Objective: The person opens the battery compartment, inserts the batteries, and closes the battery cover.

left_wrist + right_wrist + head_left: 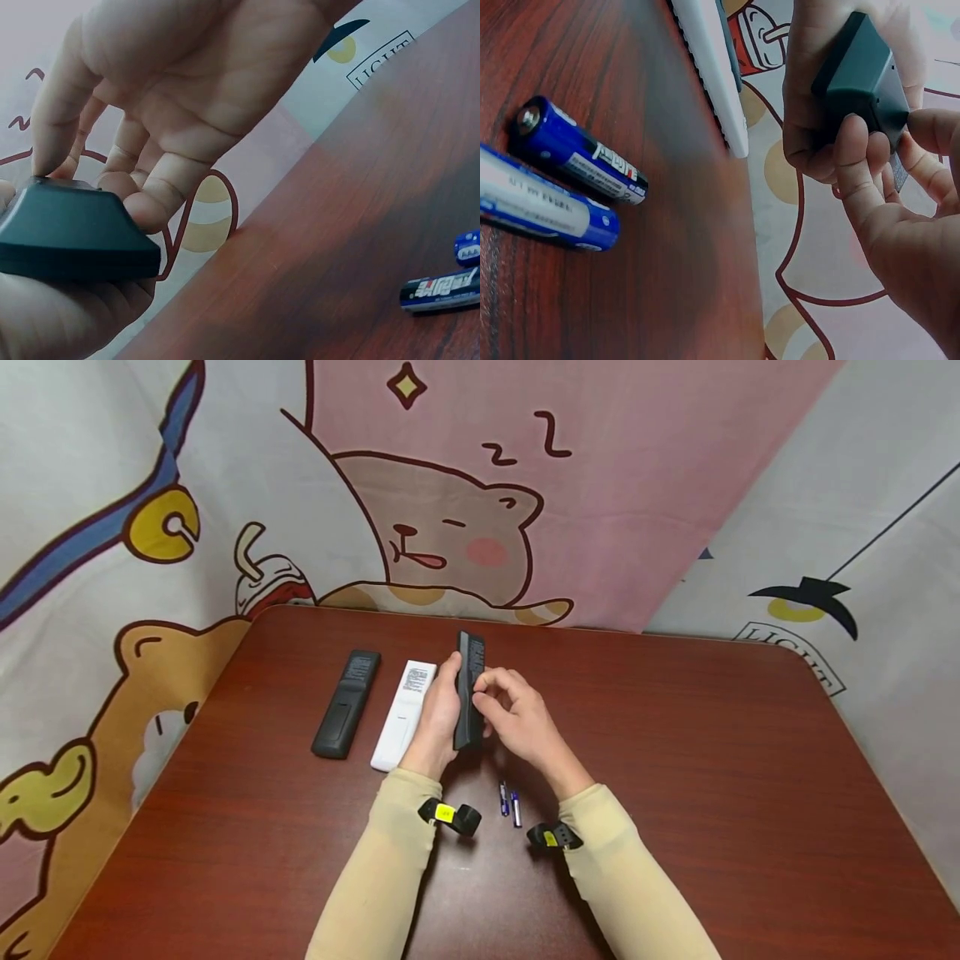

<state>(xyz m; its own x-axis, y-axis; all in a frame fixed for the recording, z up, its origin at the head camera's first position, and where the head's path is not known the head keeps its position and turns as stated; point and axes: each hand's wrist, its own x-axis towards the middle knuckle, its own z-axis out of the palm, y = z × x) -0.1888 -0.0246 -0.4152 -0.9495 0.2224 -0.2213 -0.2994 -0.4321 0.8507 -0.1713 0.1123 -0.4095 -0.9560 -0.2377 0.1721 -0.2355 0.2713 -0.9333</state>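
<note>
A black remote control (470,689) is held up over the table, its back with a printed label facing up. My left hand (440,714) grips it from the left side and below, the thumb along its edge. On the other side my right hand (517,714) has its fingers curled against the remote control; in the left wrist view one fingertip of the right hand (180,82) presses on its back and others touch its side. Two blue batteries (504,799) (585,154) lie side by side on the table below the hands.
Left of the hands, a white remote control (397,727) lies back up on the brown table (712,777), and another black remote control (347,706) lies beside it. A cartoon-printed cloth (600,510) hangs behind the table's far edge.
</note>
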